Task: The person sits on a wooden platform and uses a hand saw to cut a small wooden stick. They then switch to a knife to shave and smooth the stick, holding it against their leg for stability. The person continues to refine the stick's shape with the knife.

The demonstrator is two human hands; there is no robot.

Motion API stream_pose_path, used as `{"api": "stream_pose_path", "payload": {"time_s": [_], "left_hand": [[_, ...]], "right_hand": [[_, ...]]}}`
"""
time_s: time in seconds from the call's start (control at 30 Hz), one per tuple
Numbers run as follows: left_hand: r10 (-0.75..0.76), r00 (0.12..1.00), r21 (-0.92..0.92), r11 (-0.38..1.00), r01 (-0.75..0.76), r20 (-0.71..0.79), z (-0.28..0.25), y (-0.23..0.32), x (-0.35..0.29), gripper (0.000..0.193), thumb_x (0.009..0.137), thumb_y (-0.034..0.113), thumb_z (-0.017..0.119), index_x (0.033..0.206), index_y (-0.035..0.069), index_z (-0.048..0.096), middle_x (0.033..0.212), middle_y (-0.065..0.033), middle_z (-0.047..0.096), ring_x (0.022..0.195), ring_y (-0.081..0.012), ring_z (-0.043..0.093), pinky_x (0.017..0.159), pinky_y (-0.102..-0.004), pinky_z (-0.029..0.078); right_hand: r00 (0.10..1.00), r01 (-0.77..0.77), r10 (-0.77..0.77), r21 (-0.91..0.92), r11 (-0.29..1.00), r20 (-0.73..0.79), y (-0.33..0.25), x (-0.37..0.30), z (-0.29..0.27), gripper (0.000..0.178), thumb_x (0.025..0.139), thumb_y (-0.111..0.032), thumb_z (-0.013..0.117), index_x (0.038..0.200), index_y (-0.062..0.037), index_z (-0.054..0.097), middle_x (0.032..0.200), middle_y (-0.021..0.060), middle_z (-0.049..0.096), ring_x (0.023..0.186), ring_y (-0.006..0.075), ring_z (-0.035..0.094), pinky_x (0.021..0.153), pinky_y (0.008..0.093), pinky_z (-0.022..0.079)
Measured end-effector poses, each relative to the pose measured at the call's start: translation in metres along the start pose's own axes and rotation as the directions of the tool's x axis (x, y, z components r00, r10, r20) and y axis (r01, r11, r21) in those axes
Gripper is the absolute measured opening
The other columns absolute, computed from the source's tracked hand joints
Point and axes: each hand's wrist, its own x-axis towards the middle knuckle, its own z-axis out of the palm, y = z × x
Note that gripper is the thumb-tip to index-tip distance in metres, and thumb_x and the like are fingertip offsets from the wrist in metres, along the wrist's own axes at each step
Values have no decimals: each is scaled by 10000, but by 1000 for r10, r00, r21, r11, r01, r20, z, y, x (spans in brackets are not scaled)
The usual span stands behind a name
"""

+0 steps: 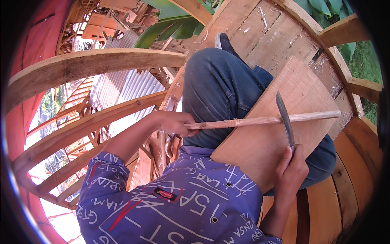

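My left hand (pixel 174 123) is closed round the near-left end of a peeled wooden stick (pixel 248 122). The stick runs to the right across a wide wooden board (pixel 298 91) that rests on my lap. In my right hand (pixel 291 164) is the handle of a knife (pixel 285 118), its dark blade pointing away from me. The blade crosses the stick right of its middle and appears to touch it. The fingers of my right hand are wrapped round the handle, which is mostly hidden.
Wooden railings (pixel 97 65) curve along the left, with corrugated metal sheets (pixel 130 87) beyond them. Pale shavings (pixel 263 16) lie on the plank floor (pixel 243 38) ahead. Another rail (pixel 345 32) and green plants border the right. My shoe (pixel 227 44) stands near the board's far side.
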Motion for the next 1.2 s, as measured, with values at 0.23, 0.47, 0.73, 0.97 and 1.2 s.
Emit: {"api": "stream_pose_path", "payload": {"time_s": [0.23, 0.47, 0.73, 0.97, 1.2], "left_hand": [[-96, 995, -39, 995, 97, 31, 0, 15, 2, 137, 614, 79, 507, 637, 74, 372, 603, 45, 298, 554, -86, 306, 507, -275, 259], [-49, 998, -58, 997, 52, 44, -1, 16, 2, 96, 659, 91, 507, 642, 79, 413, 577, 53, 322, 527, -79, 304, 484, -258, 247], [-79, 993, -101, 991, 88, 82, -4, 8, 4, 108, 614, 65, 504, 660, 68, 407, 624, 51, 311, 571, -82, 323, 529, -256, 266], [-71, 994, -73, 994, 77, 80, -7, 10, 5, 129, 600, 63, 506, 668, 73, 397, 632, 45, 310, 581, -89, 321, 537, -259, 269], [-76, 993, -143, 986, 89, 93, -5, 2, 7, 102, 636, 88, 507, 659, 78, 409, 609, 53, 301, 537, -84, 301, 506, -251, 251]], "right_hand": [[999, 23, -26, -87, 996, -34, 12, 4, -9, 224, 936, -205, 475, 798, -28, 473, 625, 163, 497, 547, 376, 522, 483, 406, 385], [999, -1, -4, -129, 992, -33, 12, -2, -12, 251, 944, -229, 464, 796, -26, 469, 630, 170, 496, 567, 384, 526, 491, 413, 388], [956, -236, 224, -44, 971, -191, 40, -5, -43, 297, 982, -227, 407, 806, 9, 447, 629, 211, 457, 533, 330, 468, 506, 406, 359], [998, -35, 26, -147, 989, -62, 9, 2, -9, 225, 943, -195, 458, 821, -6, 472, 661, 228, 521, 602, 436, 532, 518, 461, 385], [959, -176, 169, -14, 984, -226, 47, -5, -38, 320, 984, -225, 405, 786, 25, 435, 607, 206, 467, 528, 375, 426, 495, 418, 342]]}}
